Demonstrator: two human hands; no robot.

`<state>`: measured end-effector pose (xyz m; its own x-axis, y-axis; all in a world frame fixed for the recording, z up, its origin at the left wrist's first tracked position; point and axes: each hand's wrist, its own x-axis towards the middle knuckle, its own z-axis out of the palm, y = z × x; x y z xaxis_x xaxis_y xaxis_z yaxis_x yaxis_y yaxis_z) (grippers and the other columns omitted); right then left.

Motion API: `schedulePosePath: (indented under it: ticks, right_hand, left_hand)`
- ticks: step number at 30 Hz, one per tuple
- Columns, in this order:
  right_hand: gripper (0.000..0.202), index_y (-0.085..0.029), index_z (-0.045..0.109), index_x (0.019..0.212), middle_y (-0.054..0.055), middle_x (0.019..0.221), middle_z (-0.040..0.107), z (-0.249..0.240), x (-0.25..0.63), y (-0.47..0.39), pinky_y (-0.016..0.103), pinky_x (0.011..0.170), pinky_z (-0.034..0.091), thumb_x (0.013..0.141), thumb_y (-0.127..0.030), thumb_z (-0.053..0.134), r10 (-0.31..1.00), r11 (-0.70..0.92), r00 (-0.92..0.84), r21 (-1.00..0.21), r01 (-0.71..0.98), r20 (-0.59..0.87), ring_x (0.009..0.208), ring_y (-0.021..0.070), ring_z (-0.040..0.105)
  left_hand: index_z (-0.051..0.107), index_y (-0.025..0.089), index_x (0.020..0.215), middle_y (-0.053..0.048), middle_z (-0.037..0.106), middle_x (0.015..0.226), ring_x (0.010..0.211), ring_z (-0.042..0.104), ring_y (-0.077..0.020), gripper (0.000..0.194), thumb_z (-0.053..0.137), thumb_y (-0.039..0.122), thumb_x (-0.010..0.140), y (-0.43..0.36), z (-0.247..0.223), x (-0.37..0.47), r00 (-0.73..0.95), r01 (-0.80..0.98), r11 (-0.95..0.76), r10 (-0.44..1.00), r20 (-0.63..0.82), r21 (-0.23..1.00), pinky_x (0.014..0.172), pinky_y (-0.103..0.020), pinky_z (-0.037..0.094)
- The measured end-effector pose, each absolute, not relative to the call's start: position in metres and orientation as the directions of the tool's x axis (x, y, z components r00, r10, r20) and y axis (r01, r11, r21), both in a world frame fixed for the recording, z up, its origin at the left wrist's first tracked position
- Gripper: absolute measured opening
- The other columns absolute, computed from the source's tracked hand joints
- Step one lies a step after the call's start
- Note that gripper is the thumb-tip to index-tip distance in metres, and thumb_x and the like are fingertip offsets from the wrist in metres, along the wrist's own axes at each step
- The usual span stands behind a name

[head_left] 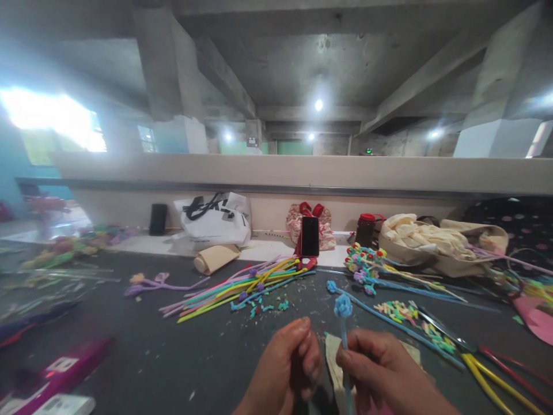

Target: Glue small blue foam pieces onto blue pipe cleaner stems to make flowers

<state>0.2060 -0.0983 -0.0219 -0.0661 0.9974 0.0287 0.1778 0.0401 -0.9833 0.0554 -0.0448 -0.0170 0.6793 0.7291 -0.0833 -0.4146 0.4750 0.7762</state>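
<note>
My right hand (pixel 380 366) pinches the stem of a blue pipe-cleaner flower (pixel 343 306) between thumb and fingers. The flower stands upright, its rounded looped head above my fingertips. Just left of it, my left hand (pixel 285 369) is curled closed, and nothing shows between its fingers. It is apart from the flower. Under my right hand lies a pale piece of cloth or paper (pixel 332 351). Beyond it, a second blue pipe-cleaner stem (pixel 389 320) with a small curled head (pixel 331 286) slants across the dark table.
Loose pipe cleaners (pixel 224 288) and cut bits (pixel 397 311) lie ahead. At right are scissors (pixel 444 329) and yellow-handled pliers (pixel 488 380). A purple glue gun (pixel 64 369) lies left. A phone (pixel 310 236), white bag (pixel 216 219) and beige cloth bag (pixel 432 242) stand behind.
</note>
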Motion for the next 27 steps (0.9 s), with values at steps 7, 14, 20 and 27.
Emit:
schedulePosePath:
  ticks: [7,14,20,27]
  right_hand:
    - [0.035,-0.016,0.049,0.059,-0.008,0.04,0.04,-0.018,0.206,-0.1,0.015,0.034,0.029,0.074,-0.047,0.053,1.0,0.023,-0.026,-0.976,0.218,0.017,0.032,0.0052,0.041]
    - [0.024,-0.017,0.049,0.056,-0.007,0.043,0.045,-0.025,0.203,-0.097,0.017,0.037,0.029,0.072,-0.035,0.055,0.999,0.033,-0.017,-0.966,0.255,0.03,0.035,0.0057,0.041]
    - [0.028,-0.015,0.052,0.053,-0.005,0.044,0.046,-0.022,0.194,-0.096,0.017,0.038,0.025,0.068,-0.038,0.058,0.999,-0.012,-0.032,-0.979,0.203,-0.019,0.039,0.0057,0.039]
    - [0.026,-0.012,0.056,0.055,-0.006,0.044,0.047,-0.024,0.195,-0.098,0.016,0.04,0.027,0.069,-0.033,0.06,0.998,0.034,-0.051,-0.98,0.197,0.024,0.041,0.0052,0.04]
  left_hand:
    - [0.049,0.017,0.059,0.004,0.047,0.05,0.039,0.036,-0.0049,0.023,0.054,0.035,0.071,-0.047,-0.024,0.061,0.578,-0.156,0.142,0.816,-0.026,0.978,0.04,-0.016,0.027]
    - [0.064,0.014,0.069,0.001,0.053,0.056,0.047,0.042,-0.0069,0.027,0.062,0.04,0.065,-0.044,-0.025,0.061,0.498,-0.123,0.13,0.866,-0.053,0.984,0.047,-0.018,0.031]
    - [0.06,0.011,0.059,0.001,0.054,0.052,0.046,0.042,-0.0069,0.031,0.073,0.039,0.051,-0.043,-0.04,0.067,0.54,-0.233,0.337,0.825,-0.167,0.912,0.047,-0.019,0.03]
    - [0.057,0.013,0.058,0.002,0.053,0.048,0.044,0.044,-0.0078,0.03,0.074,0.035,0.05,-0.044,-0.04,0.067,0.573,-0.282,0.416,0.796,-0.196,0.865,0.044,-0.019,0.029]
